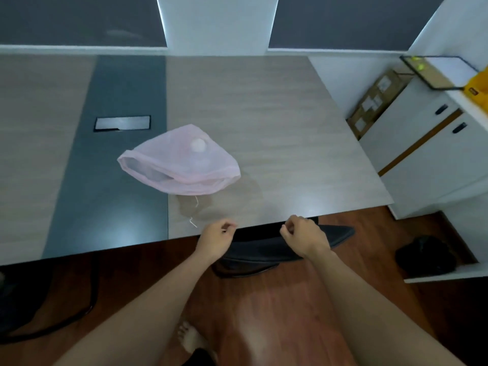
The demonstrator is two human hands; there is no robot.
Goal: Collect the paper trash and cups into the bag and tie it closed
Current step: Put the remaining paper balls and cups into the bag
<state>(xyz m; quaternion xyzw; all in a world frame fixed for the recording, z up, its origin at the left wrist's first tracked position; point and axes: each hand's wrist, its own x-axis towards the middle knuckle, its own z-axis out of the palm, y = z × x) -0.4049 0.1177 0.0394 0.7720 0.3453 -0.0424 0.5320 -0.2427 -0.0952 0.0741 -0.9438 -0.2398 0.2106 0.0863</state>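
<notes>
Your left hand (216, 233) and right hand (303, 235) pinch, perhaps the cord (193, 222) of the bag (182, 159); pull evenly toward the near edge of the counter (264, 122)

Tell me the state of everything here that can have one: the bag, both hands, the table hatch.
Bag: lying on the table, mouth open, untied, white items inside.
Left hand: fingers curled, nothing seen in it, off the bag.
Right hand: fingers curled, nothing seen in it, off the bag.
Hatch: lid down.
</notes>
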